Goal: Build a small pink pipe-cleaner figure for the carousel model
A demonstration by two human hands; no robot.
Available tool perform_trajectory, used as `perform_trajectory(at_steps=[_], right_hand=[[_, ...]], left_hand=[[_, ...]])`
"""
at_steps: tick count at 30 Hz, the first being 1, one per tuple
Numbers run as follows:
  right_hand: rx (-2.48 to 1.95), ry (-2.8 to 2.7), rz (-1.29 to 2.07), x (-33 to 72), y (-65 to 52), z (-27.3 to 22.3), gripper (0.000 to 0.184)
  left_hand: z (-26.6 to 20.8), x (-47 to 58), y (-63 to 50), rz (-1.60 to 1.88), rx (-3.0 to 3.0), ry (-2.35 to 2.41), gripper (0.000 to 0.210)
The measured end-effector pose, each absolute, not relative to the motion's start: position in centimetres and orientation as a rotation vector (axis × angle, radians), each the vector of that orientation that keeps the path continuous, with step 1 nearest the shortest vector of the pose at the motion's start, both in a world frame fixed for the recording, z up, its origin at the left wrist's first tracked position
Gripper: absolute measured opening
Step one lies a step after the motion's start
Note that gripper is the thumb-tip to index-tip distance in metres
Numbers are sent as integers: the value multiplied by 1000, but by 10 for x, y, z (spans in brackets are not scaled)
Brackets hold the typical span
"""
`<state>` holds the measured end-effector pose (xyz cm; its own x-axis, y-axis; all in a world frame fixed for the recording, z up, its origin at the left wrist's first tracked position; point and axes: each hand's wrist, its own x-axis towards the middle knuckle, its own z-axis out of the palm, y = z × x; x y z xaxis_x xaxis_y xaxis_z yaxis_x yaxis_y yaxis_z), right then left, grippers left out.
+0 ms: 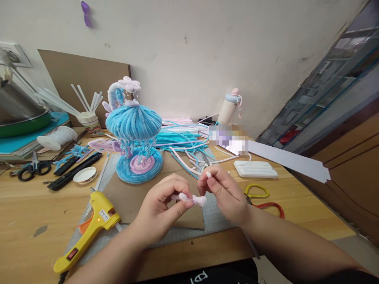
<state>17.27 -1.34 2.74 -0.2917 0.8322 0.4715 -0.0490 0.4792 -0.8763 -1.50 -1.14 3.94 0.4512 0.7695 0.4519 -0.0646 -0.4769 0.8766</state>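
My left hand (167,205) is closed, with a short, pale pink pipe cleaner (199,200) bent into small loops between thumb and fingers. Close beside it on the right, my right hand (226,191) pinches a small white piece (209,174) between thumb and forefinger; I cannot make out what it is. Both hands are over a sheet of brown cardboard (130,201) on a grey cutting mat (213,221). Behind them stands a blue and pink pipe-cleaner ornament (133,122) with a domed top, hanging curls, a flower on a curved stem and a round coiled base.
A yellow glue gun (102,215) lies at left, near black scissors (34,167) and a black cutter knife (74,171). Pliers with yellow and red handles (257,191) and a white power bank (256,169) lie at right. Pipe cleaners (180,138) and a bottle (227,108) are behind.
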Motion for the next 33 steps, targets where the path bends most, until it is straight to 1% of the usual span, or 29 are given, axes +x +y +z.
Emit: perform_trajectory(at_steps=[1, 2, 8, 12, 23, 29, 33], right_hand=[[-699, -1708, 947, 174, -14, 28, 11], [-705, -1778, 877, 176, -15, 29, 10], [-566, -2020, 511, 177, -13, 37, 20], [-493, -2001, 417, 175, -12, 41, 26], [-483, -2067, 470, 177, -11, 47, 29], [-496, -2013, 466, 173, -11, 47, 21], [-563, -1968, 521, 173, -11, 42, 17]], left_hand=[[39, -15, -12, 1144, 1800, 593, 5], [39, -15, -12, 1142, 1804, 588, 5], [38, -17, -13, 1135, 1789, 564, 7], [38, -16, -12, 1134, 1781, 564, 7], [38, -16, -13, 1171, 1775, 614, 6], [35, -14, -13, 1253, 1791, 661, 10], [35, -14, -13, 1272, 1843, 686, 12]])
